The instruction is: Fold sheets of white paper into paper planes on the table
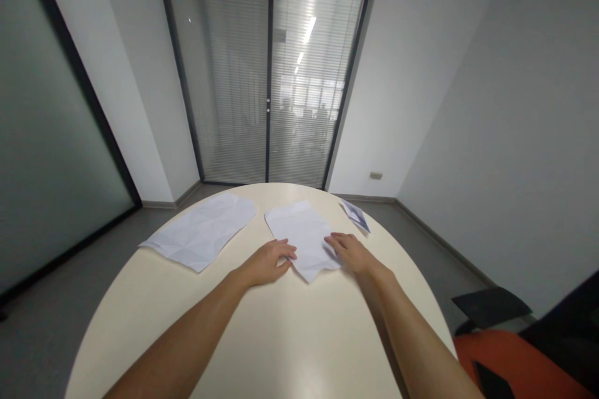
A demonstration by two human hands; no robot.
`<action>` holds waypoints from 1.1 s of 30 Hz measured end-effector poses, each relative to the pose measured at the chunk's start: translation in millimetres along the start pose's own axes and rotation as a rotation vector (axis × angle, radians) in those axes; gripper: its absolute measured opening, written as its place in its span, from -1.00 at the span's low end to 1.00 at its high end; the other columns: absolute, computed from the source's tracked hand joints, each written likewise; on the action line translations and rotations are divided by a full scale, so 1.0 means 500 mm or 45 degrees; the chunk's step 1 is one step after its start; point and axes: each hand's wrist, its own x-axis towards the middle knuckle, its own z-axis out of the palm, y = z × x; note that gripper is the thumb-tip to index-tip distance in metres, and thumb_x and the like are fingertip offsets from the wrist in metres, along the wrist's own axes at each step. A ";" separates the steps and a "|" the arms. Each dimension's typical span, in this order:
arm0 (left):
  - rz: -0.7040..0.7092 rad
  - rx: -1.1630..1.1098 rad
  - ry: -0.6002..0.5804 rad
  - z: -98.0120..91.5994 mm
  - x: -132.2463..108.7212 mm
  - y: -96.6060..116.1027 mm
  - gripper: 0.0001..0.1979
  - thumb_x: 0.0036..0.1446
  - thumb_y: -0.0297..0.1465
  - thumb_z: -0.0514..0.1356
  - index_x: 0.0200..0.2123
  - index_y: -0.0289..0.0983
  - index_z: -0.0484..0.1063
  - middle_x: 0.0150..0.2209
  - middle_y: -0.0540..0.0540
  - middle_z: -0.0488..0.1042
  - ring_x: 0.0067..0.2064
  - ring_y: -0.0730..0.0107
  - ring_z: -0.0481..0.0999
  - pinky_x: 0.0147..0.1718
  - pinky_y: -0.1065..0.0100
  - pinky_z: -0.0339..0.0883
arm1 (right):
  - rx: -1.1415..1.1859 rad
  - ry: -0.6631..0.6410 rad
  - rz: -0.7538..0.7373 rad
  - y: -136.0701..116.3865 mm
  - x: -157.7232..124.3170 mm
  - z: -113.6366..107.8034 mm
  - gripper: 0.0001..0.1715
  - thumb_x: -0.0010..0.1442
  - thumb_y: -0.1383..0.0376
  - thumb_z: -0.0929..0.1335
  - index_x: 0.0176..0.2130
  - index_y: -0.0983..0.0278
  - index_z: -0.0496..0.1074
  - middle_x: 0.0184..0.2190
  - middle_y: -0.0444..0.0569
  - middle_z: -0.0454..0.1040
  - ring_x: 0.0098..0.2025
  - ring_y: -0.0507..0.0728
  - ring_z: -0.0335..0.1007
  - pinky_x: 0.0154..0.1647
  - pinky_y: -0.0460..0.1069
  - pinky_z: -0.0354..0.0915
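Observation:
A creased white sheet of paper lies in the middle of a round cream table. My left hand rests at the sheet's near left edge, fingers stretched flat and touching the paper. My right hand lies flat on the sheet's near right corner, fingers extended and pressing it down. Neither hand is lifting anything.
A second creased sheet lies at the table's far left. A small folded paper piece sits near the far right edge. An orange chair with black armrest stands at the right. Glass doors with blinds are beyond the table.

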 end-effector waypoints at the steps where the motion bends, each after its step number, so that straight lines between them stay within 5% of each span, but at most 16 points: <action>1: -0.021 -0.024 0.020 0.001 0.002 -0.001 -0.78 0.23 -0.40 0.15 -0.12 -0.17 0.56 0.07 -0.04 0.55 0.26 0.22 0.36 0.23 0.20 0.21 | 0.063 -0.021 -0.049 0.000 -0.002 -0.003 -0.37 0.45 0.01 0.06 0.05 0.19 0.54 0.16 0.02 0.46 0.17 0.20 0.35 0.25 0.04 0.10; 9: -0.281 0.040 0.136 -0.021 0.008 -0.001 -0.72 0.32 -0.31 0.04 -0.17 -0.19 0.56 -0.20 -0.06 0.63 -0.17 0.27 0.58 -0.18 0.35 0.33 | 0.292 -0.071 0.049 0.010 -0.008 -0.009 -0.30 0.42 -0.05 0.04 0.13 0.23 0.49 0.22 0.03 0.40 0.28 0.23 0.23 0.32 0.09 0.05; 13: -0.341 0.087 0.172 -0.024 0.009 -0.013 -0.74 0.32 -0.31 0.06 -0.25 -0.21 0.55 -0.34 -0.05 0.60 -0.31 0.32 0.53 -0.32 0.40 0.22 | 0.412 -0.117 -0.099 0.018 -0.003 -0.008 -0.30 0.36 -0.12 0.13 0.08 0.25 0.52 0.17 0.07 0.44 0.21 0.29 0.33 0.29 0.14 0.12; 19: -0.395 0.073 0.289 -0.022 0.011 -0.027 -0.76 0.32 -0.31 0.07 -0.23 -0.21 0.52 -0.36 -0.06 0.59 -0.35 0.34 0.52 -0.35 0.41 0.17 | 0.498 -0.074 -0.087 0.030 -0.011 -0.012 -0.32 0.21 -0.14 0.32 0.09 0.26 0.51 0.12 0.11 0.49 0.15 0.33 0.38 0.23 0.15 0.21; 24: -0.413 0.013 0.420 -0.030 0.011 -0.024 -0.74 0.34 -0.27 0.04 -0.21 -0.21 0.51 -0.39 -0.05 0.57 -0.37 0.31 0.53 -0.36 0.40 0.19 | 0.651 0.000 -0.019 0.043 -0.010 -0.003 -0.41 0.11 -0.02 0.43 -0.01 0.33 0.52 -0.08 0.12 0.60 -0.14 0.30 0.54 -0.03 0.14 0.41; 29: -0.357 -0.239 0.638 -0.030 0.018 -0.018 -0.72 0.31 -0.21 0.07 -0.18 -0.25 0.49 -0.32 -0.07 0.58 -0.31 0.32 0.54 -0.29 0.40 0.28 | 0.852 0.230 -0.072 0.058 0.008 0.016 -0.46 0.09 0.09 0.44 0.01 0.30 0.50 0.03 0.14 0.54 0.05 0.32 0.47 0.19 0.23 0.28; 33: -0.325 -0.445 0.790 -0.036 0.034 0.001 -0.71 0.27 -0.18 0.10 -0.30 -0.27 0.46 -0.45 0.00 0.49 -0.40 0.40 0.45 -0.39 0.45 0.26 | 0.939 0.352 -0.152 0.062 0.020 0.019 -0.49 0.14 0.05 0.42 0.03 0.21 0.49 0.07 0.09 0.53 0.11 0.30 0.43 0.26 0.27 0.19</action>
